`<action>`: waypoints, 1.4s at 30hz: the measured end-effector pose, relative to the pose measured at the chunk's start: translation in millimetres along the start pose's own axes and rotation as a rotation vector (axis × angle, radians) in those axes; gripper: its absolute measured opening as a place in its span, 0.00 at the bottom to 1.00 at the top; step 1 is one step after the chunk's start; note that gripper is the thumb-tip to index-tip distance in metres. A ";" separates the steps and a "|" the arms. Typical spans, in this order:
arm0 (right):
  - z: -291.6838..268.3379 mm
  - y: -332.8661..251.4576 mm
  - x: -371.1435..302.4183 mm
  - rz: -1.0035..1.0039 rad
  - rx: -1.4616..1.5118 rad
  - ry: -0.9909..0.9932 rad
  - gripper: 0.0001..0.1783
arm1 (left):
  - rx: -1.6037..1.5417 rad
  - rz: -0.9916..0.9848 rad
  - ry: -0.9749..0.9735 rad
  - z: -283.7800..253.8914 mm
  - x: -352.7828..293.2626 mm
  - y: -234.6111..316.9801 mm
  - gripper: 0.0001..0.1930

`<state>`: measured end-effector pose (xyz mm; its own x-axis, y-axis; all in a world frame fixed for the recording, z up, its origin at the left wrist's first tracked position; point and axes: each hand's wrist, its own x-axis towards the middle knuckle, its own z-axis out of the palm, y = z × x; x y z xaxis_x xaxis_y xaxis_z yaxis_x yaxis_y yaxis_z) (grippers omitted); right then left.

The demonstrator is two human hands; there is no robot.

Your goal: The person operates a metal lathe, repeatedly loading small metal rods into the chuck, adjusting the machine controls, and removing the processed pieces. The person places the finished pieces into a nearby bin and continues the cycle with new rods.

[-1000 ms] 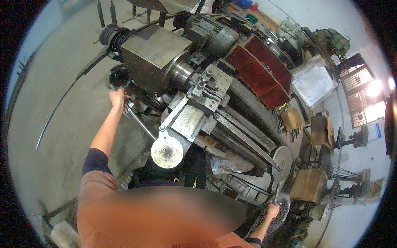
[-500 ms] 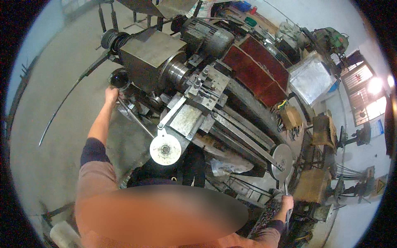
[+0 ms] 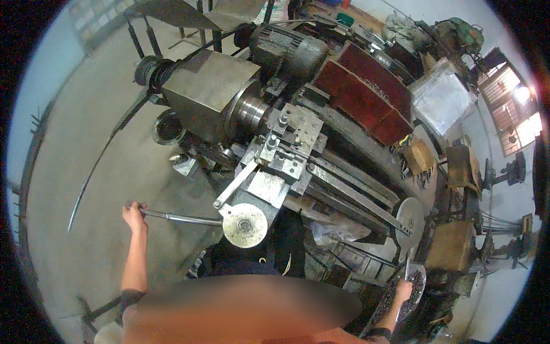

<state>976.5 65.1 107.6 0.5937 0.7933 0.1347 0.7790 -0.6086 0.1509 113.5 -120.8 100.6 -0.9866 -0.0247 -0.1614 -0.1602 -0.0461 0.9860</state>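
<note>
My left hand (image 3: pixel 134 217) is closed round the outer end of a long metal crank handle (image 3: pixel 186 219). This handle lies nearly level and runs into a pale round handwheel (image 3: pixel 244 225) at the front of a lathe's carriage. Low on the right, my right hand (image 3: pixel 404 289) grips a second metal lever (image 3: pixel 407 267), which comes down from a grey disc (image 3: pixel 410 222) at the end of the bed. Between my hands sits the tool post block (image 3: pixel 298 129) with its bolts, close to the shiny spindle chuck (image 3: pixel 252 110).
Left of centre stands the boxy headstock (image 3: pixel 212 80), with an electric motor (image 3: pixel 289 51) behind it. A dark red tray (image 3: pixel 366 94) lies along the far side. Metal chips fill a pan (image 3: pixel 421 286) by my right hand. A thin rod (image 3: pixel 94 163) juts out over the floor.
My left hand has swung the crank handle from pointing up and away to nearly level, ending nearer me. My right hand keeps its grip on its lever. The whole view has shifted slightly.
</note>
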 end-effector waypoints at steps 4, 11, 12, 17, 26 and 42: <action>-9.1 -14.0 -20.4 0.074 0.076 -0.098 0.21 | 0.017 0.017 0.039 19.1 7.2 -10.1 0.08; -11.8 -27.5 -35.3 0.161 0.103 -0.132 0.24 | -0.047 0.037 0.055 27.0 16.2 -18.2 0.08; -12.4 -29.8 -32.6 0.162 0.099 -0.131 0.25 | -0.047 0.018 0.065 26.9 15.4 -16.9 0.08; -21.0 -43.9 -39.2 0.162 0.062 -0.080 0.24 | -0.032 0.050 0.072 27.9 14.1 -16.2 0.09; -14.5 -51.5 9.2 -0.102 -0.030 0.242 0.24 | 0.237 0.058 -0.107 5.5 15.6 -10.8 0.10; 6.6 -54.7 88.3 -0.261 -0.076 0.499 0.32 | 1.377 0.663 -0.649 88.4 91.7 -3.0 0.16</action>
<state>987.7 168.5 104.8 0.2016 0.8257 0.5268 0.8594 -0.4072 0.3093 20.7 -34.6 86.5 -0.6818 0.7308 -0.0320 0.7077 0.6700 0.2242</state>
